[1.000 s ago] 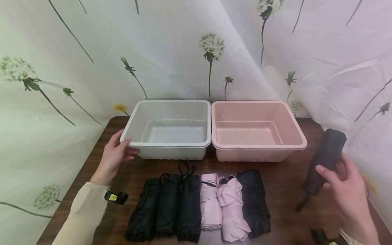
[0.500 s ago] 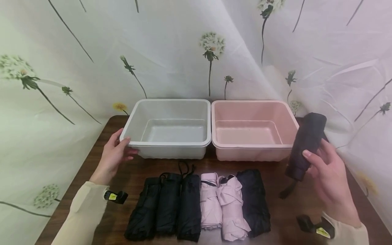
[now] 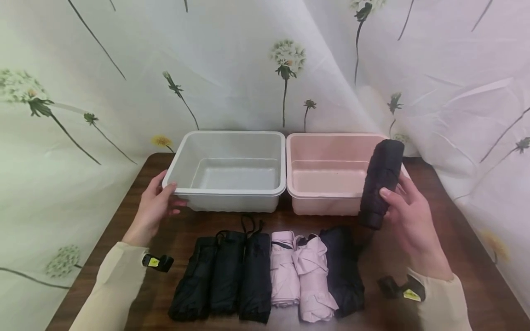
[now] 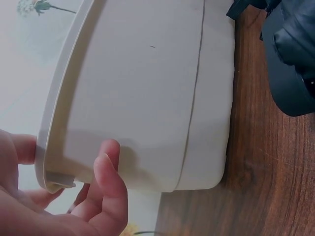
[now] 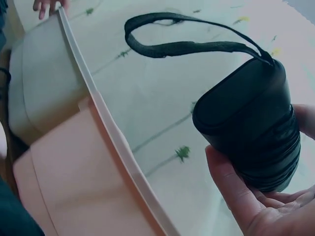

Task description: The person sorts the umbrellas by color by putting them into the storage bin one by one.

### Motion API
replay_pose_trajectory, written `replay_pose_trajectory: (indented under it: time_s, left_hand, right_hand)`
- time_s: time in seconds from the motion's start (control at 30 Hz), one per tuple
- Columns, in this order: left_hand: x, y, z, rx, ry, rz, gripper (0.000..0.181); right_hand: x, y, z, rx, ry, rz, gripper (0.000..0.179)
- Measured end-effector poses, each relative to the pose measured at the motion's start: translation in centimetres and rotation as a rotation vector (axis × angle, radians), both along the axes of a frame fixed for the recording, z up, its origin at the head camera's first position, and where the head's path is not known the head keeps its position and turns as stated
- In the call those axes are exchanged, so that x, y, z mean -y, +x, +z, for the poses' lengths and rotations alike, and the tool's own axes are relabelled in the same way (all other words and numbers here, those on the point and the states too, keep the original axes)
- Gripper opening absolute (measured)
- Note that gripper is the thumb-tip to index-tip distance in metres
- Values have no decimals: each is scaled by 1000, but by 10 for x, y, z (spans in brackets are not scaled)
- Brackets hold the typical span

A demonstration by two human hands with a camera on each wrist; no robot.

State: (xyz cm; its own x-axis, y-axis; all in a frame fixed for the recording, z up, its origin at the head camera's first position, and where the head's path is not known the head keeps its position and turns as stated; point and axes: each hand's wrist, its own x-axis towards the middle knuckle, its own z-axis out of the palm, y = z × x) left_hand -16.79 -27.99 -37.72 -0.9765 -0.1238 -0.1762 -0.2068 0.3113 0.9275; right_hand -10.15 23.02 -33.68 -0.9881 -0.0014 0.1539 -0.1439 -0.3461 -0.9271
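Note:
My right hand (image 3: 414, 216) holds a folded black umbrella (image 3: 382, 181), tilted in the air in front of the pink bin's right part. In the right wrist view the umbrella (image 5: 251, 123) shows its flat handle end with a wrist strap loop (image 5: 192, 48). With the thumb on the rim and fingers beneath it, my left hand (image 3: 154, 207) grips the near left corner of the light grey bin (image 3: 232, 202). The left wrist view shows that hand (image 4: 93, 196) at the corner of the bin (image 4: 138, 98). The pink bin (image 3: 323, 205) stands right beside the grey one.
In front of the bins lies a row of folded umbrellas: several black ones (image 3: 254, 280) and two pale pink ones (image 3: 285, 276), (image 3: 315, 280). They rest on a dark wooden table (image 3: 414, 317). A white cloth with dandelion prints (image 3: 232, 69) hangs behind.
My right hand has carried the black umbrella leftward and slightly up, from the table's right side to the pink bin. The left hand keeps its grip on the grey bin.

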Motion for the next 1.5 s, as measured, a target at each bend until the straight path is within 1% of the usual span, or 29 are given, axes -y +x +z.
replay_pose_trajectory:
  time_s: [0.13,0.2,0.33,0.5,0.67,0.9,1.0,1.13,1.2,1.37,1.5]
  left_hand:
    - [-1,1,0,-3,-9,1,65]
    - [0,2,0,-3,-13,2,65]
    - [1,2,0,-3,-11,1,66]
    - [1,1,-1,-17,-9,-12,64]
    - [1,1,-1,-29,-20,-15,63]
    - [-1,2,0,-18,-16,-2,63]
    - [-1,2,0,-17,-25,-1,63]
    - [-1,1,1,-18,-31,-5,64]
    - [-1,1,1,-20,-21,-8,65]
    - [-1,2,1,-21,8,-11,67]
    - [-1,3,2,-20,4,-11,67]
  right_hand:
    - [16,-8,-1,0,-4,47,45]
    - [24,-13,-1,16,0,63,41]
    - [40,-22,-1,52,23,103,40]
    - [56,-31,0,86,88,92,35]
    - [66,-39,3,119,142,80,41]
    - [80,-47,2,161,120,84,52]
    - [87,-51,1,172,131,98,56]
    - [96,-58,2,164,162,130,57]
    - [102,-62,3,159,160,151,57]
    - [115,-69,5,142,102,198,55]
    - [123,-75,6,142,83,229,53]
